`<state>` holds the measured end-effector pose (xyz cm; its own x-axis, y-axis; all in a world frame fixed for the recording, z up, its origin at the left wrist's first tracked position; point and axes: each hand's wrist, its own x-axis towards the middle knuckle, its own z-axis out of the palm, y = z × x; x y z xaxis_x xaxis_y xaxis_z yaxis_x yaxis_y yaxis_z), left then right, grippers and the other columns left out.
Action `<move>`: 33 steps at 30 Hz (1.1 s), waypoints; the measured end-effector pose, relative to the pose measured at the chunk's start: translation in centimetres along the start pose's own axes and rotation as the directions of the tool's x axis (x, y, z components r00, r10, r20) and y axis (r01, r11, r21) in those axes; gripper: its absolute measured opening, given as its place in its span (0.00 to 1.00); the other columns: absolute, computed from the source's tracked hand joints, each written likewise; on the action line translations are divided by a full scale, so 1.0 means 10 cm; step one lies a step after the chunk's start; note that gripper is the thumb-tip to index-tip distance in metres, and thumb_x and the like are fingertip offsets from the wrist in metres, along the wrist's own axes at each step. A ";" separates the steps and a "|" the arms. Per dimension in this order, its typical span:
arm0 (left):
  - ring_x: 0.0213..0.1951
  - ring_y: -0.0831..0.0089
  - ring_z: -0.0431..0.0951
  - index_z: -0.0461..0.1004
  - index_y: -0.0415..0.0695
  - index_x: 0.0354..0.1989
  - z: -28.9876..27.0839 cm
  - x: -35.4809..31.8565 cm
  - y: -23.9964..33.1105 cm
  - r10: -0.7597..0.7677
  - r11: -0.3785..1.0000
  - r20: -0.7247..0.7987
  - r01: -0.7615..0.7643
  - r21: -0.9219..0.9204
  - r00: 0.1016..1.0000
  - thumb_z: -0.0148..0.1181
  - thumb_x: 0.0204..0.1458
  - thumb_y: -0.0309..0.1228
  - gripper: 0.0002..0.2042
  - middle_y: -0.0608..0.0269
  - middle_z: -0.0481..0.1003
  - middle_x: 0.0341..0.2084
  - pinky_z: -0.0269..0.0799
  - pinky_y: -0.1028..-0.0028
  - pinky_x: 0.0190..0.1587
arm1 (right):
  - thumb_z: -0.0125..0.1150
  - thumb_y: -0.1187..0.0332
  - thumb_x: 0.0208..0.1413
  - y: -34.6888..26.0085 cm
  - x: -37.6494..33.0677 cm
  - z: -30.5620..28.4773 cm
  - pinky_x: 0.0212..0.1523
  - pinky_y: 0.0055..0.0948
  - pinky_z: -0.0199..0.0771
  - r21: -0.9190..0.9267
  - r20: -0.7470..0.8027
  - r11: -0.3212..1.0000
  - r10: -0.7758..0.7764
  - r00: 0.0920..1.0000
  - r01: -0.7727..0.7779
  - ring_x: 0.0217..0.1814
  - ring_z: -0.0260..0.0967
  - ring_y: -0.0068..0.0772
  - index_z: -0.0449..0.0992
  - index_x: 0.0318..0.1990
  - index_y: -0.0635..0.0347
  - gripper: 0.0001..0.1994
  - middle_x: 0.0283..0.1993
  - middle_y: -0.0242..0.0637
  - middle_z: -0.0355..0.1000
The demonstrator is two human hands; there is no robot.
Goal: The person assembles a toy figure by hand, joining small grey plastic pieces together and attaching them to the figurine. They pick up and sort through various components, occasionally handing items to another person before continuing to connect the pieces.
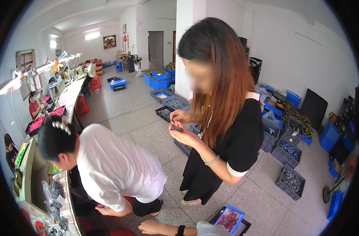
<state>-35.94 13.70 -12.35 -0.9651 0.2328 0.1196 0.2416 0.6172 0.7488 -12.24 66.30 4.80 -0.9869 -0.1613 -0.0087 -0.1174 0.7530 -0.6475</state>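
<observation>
My right hand [150,227] is at the lower edge, seen from its back, on a forearm that comes in from the right with a grey sleeve and a black wristband [180,230]. Its fingers are mostly hidden, so whether it holds anything does not show. My left hand is out of view. Before me a standing person in black cups small dark pieces [176,128] in one palm, the other hand's fingers over them. To the left, a person in a white shirt [118,165] bends toward a workbench [69,200]. Behind my forearm stands a blue tray [231,220] of small red pieces.
A clear plastic bag [53,196] of dark items lies on the workbench. Grey crates [291,181] of small parts stand on the floor at right, with blue bins [159,83] farther back. A fan [336,183] stands at far right. Other people sit along a long lit table [75,92].
</observation>
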 end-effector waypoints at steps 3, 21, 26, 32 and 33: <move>0.24 0.70 0.73 0.72 0.38 0.30 0.09 -0.02 0.10 0.020 1.000 0.043 -0.020 -0.017 0.999 0.53 0.48 0.31 0.08 0.59 0.72 0.23 0.70 0.69 0.29 | 0.59 0.64 0.41 0.04 0.03 0.06 0.29 0.43 0.67 -0.040 0.004 0.999 -0.021 1.000 0.021 0.30 0.69 0.45 0.69 0.25 0.59 0.09 0.24 0.42 0.69; 0.24 0.70 0.74 0.72 0.38 0.29 0.69 0.09 0.98 0.176 0.981 0.291 -0.144 -0.127 0.940 0.53 0.47 0.30 0.08 0.58 0.72 0.23 0.71 0.69 0.29 | 0.59 0.65 0.41 -0.09 -0.02 -0.12 0.32 0.42 0.68 -0.075 0.119 0.997 0.022 0.993 -0.013 0.32 0.70 0.45 0.71 0.26 0.62 0.09 0.26 0.44 0.71; 0.24 0.70 0.74 0.72 0.38 0.29 0.87 0.18 1.30 0.227 0.970 0.357 -0.179 -0.162 0.906 0.53 0.47 0.30 0.08 0.58 0.72 0.24 0.71 0.69 0.29 | 0.60 0.63 0.40 0.00 -0.01 0.03 0.31 0.41 0.69 -0.123 0.084 0.992 -0.011 0.996 0.022 0.32 0.70 0.45 0.71 0.26 0.62 0.11 0.26 0.44 0.71; 0.24 0.70 0.74 0.72 0.37 0.28 1.15 0.24 1.75 0.292 0.953 0.435 -0.217 -0.213 0.852 0.53 0.47 0.30 0.08 0.58 0.72 0.24 0.71 0.69 0.29 | 0.59 0.63 0.40 0.00 -0.08 0.07 0.31 0.41 0.69 -0.108 0.086 0.994 0.016 0.996 -0.006 0.31 0.70 0.46 0.71 0.26 0.61 0.11 0.25 0.43 0.70; 0.24 0.70 0.74 0.72 0.37 0.28 1.20 0.22 1.83 0.300 0.950 0.445 -0.220 -0.222 0.844 0.53 0.47 0.30 0.08 0.58 0.72 0.24 0.71 0.69 0.29 | 0.59 0.64 0.40 -0.02 -0.12 0.06 0.32 0.41 0.70 -0.111 0.076 0.994 0.011 0.997 -0.002 0.31 0.70 0.46 0.71 0.26 0.61 0.10 0.25 0.43 0.70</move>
<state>-32.42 34.52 -6.20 -0.6970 0.7162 0.0349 0.4200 0.3683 0.8295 -11.01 65.97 4.46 -0.9768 -0.2011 -0.0732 -0.1267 0.8194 -0.5591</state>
